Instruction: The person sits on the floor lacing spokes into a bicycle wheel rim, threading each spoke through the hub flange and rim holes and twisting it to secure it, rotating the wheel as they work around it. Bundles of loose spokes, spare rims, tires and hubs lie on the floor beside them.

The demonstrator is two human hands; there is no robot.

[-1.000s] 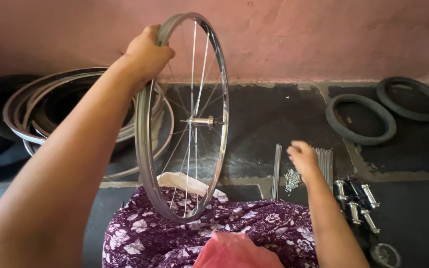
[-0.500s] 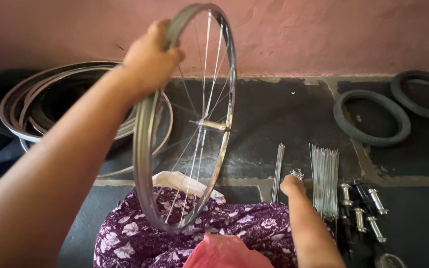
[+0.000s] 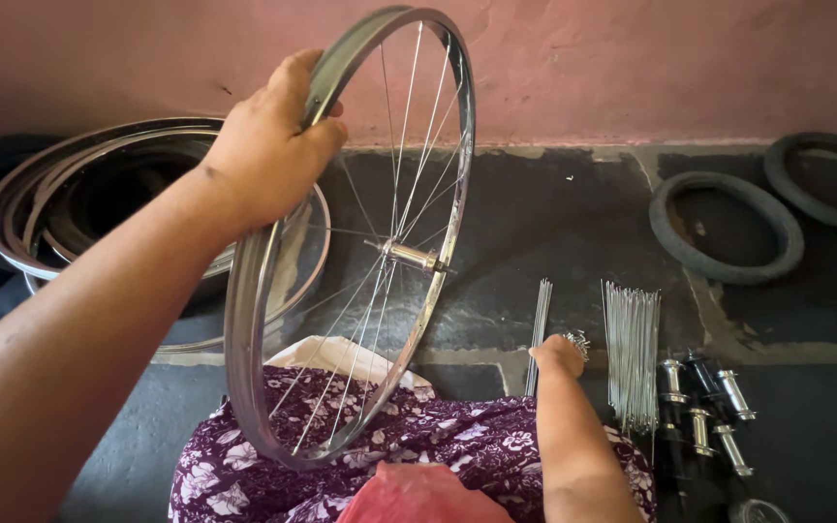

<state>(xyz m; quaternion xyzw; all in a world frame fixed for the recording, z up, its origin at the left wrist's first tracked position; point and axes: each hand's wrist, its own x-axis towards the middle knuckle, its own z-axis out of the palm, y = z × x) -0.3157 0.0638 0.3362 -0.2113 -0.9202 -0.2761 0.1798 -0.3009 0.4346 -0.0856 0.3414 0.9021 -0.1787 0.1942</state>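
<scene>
The left hand (image 3: 268,155) gripped the wheel (image 3: 351,242) near its top, fingers curled over the rim and thumb pressed against its outer face. The wheel stood upright, edge-on to the person, its lower arc resting on the lap in the purple flowered cloth (image 3: 409,455). Thin spokes ran from the rim to the hub (image 3: 409,256) at the middle, though only part of the wheel was laced.

The right hand (image 3: 559,353) reached down to the dark floor, fingers bunched at a small heap of nipples (image 3: 578,341), touching them; whether it pinched any I could not tell. Just beside it lay a thin bundle of spokes (image 3: 538,329), and a wider bundle (image 3: 632,353) lay further right. Beyond those, several hubs (image 3: 704,402) lay in rows.

Bare rims (image 3: 41,194) leaned stacked against the pink wall (image 3: 632,68) on the left. Two tyres (image 3: 726,228) lay flat on the right, well apart from the hands.
</scene>
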